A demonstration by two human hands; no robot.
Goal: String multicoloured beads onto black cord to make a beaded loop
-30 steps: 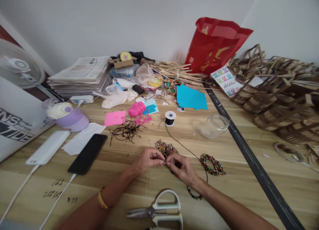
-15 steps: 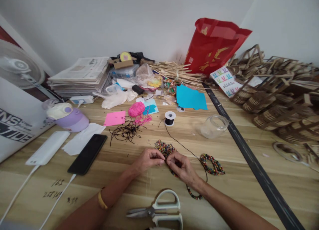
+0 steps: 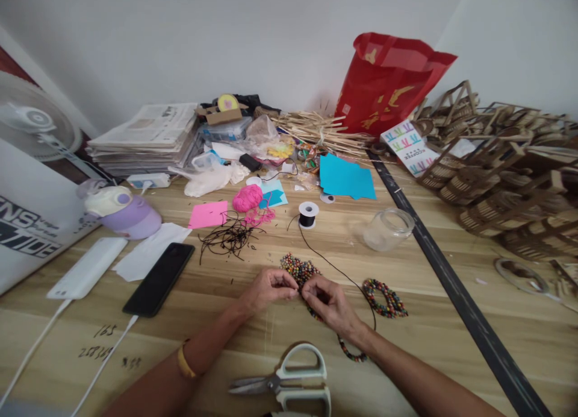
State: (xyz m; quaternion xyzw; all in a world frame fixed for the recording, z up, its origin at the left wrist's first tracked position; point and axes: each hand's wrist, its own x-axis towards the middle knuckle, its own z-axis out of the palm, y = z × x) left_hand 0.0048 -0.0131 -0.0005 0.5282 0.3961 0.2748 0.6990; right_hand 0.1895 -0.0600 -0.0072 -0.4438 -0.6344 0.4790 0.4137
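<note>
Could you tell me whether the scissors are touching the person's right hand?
Apart. The head view shows bare wooden table between the scissors and the right hand.

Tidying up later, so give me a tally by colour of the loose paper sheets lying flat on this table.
Pink sheet: 1
Blue sheets: 2
White sheet: 1
Total: 4

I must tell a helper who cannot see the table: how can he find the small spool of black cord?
Start at the red bag by the back wall, then come forward past the blue paper. The spool stands just beyond, left of the glass jar. It alone has white rims and a black cord trailing towards the hands.
</note>
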